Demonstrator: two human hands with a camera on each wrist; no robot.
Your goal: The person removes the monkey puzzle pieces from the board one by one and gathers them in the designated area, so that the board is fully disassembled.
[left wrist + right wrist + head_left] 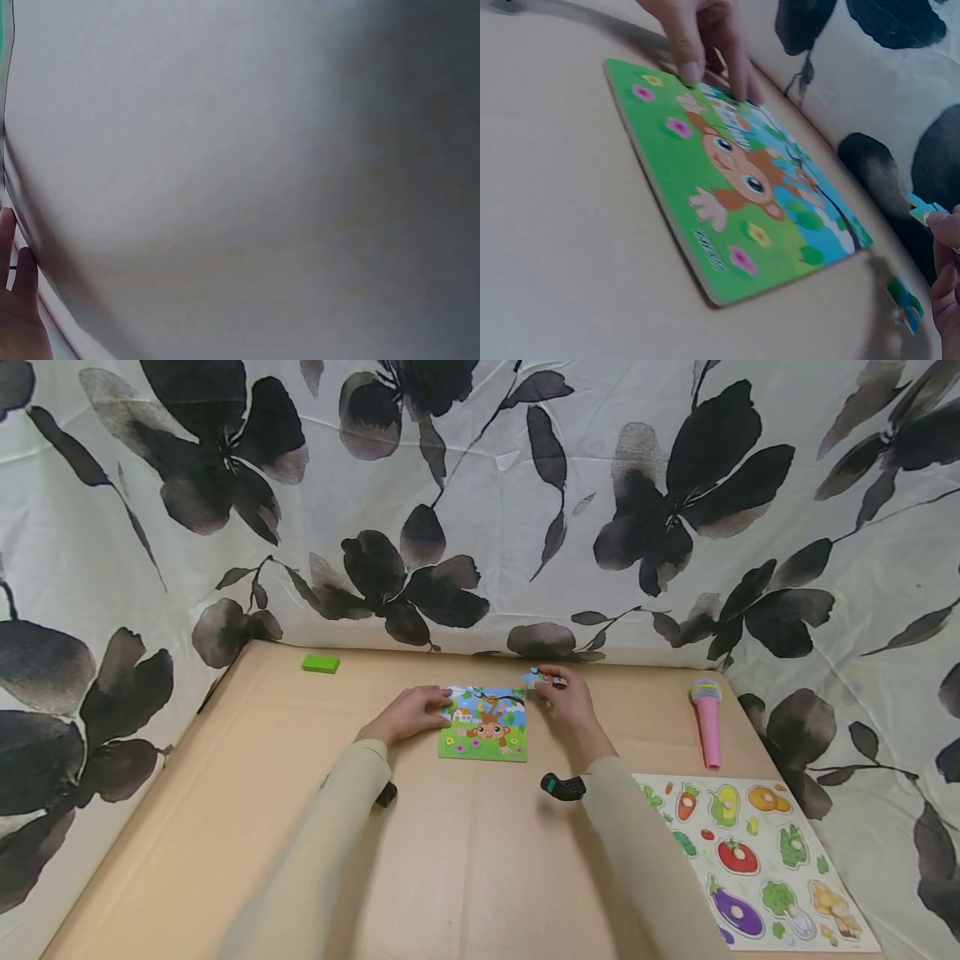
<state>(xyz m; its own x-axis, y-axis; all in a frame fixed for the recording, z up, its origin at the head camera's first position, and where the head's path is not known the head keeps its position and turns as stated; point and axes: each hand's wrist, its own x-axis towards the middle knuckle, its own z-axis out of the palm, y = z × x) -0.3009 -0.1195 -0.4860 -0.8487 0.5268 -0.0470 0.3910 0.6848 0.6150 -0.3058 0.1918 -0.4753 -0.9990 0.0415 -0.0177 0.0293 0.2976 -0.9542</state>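
Observation:
A square jigsaw puzzle (483, 739) showing a brown monkey on green grass lies on the table. My left hand (408, 717) rests its fingertips on the puzzle's left edge; the right wrist view shows this thumb and fingers (739, 82) touching the board. Beyond the puzzle's far right corner, my right hand (572, 702) pinches a small blue puzzle piece (922, 208) between thumb and finger, raised above the table. Below that hand, a second blue-and-green puzzle piece (906, 304) is visible. Mostly bare surface fills the left wrist view, with part of a hand (21, 322) at its lower left.
A green block (320, 664) lies at the far left of the tan table (465, 860). On the right are a pink toy microphone (707, 727) and a white vegetable picture sheet (765, 827), partly behind the right sleeve. Floral cloth (495, 510) rises behind the table.

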